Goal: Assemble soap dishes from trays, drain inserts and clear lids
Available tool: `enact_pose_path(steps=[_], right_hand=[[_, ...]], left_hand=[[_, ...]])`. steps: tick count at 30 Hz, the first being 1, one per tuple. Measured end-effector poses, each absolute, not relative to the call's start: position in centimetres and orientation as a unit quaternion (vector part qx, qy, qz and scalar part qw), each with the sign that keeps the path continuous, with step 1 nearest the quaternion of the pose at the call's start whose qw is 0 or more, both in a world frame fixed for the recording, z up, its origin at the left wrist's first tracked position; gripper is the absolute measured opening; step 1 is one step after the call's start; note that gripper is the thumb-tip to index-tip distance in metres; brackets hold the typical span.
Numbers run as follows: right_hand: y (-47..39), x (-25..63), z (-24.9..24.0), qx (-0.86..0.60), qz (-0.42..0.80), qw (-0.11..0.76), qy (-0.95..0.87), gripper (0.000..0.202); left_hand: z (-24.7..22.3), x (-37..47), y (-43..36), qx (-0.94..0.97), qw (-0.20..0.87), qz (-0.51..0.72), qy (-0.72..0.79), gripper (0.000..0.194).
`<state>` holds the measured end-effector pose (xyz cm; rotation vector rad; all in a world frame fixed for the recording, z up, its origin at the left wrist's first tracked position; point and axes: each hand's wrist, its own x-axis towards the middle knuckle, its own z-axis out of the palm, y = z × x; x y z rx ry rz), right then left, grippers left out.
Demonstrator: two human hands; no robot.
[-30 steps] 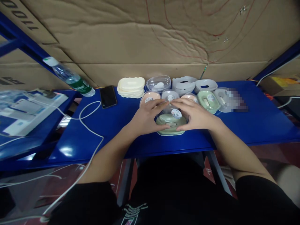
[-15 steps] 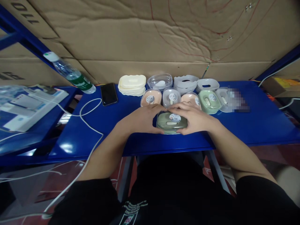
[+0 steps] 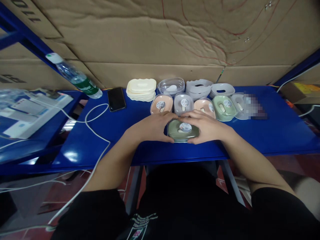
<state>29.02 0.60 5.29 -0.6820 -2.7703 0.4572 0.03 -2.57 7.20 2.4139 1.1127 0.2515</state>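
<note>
Between my two hands, near the front edge of the blue table (image 3: 120, 140), is a dark green soap box (image 3: 178, 133) with a clear lid and a round white sticker. My left hand (image 3: 157, 126) curls round its left end, thumb low in front. Round the right end wraps my right hand (image 3: 206, 126), with the fingertips of both hands meeting behind the box. Just beyond my fingers stand a peach soap box (image 3: 155, 106), a lilac-grey one (image 3: 179, 101), another peach one (image 3: 200, 106) and a light green one (image 3: 222, 111).
At the back are stacked cream trays (image 3: 141, 87), a clear lid (image 3: 171, 86) and grey trays (image 3: 197, 88). A phone (image 3: 116, 99) and a tilted water bottle (image 3: 80, 81) are at the left, by a white cable (image 3: 100, 153). Cardboard (image 3: 140, 40) walls the back.
The green soap box has turned slightly between my hands, its sticker and slot now lying at a slant. Both hands keep their hold in nearly the same place.
</note>
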Motion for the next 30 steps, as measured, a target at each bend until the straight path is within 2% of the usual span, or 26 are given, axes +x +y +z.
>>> enact_pose_path(steps=[15,30], right_hand=[[0.97,30.0,5.71,-0.234,0.178,0.132,-0.947,0.103],[0.64,29.66,5.67,-0.256,0.167,0.109,-0.946,0.103]], left_hand=[[7.25,0.06,-2.62,0.877,0.238,0.09,0.407,0.088],[6.66,0.31,-2.26,0.871,0.262,0.084,0.407,0.089]])
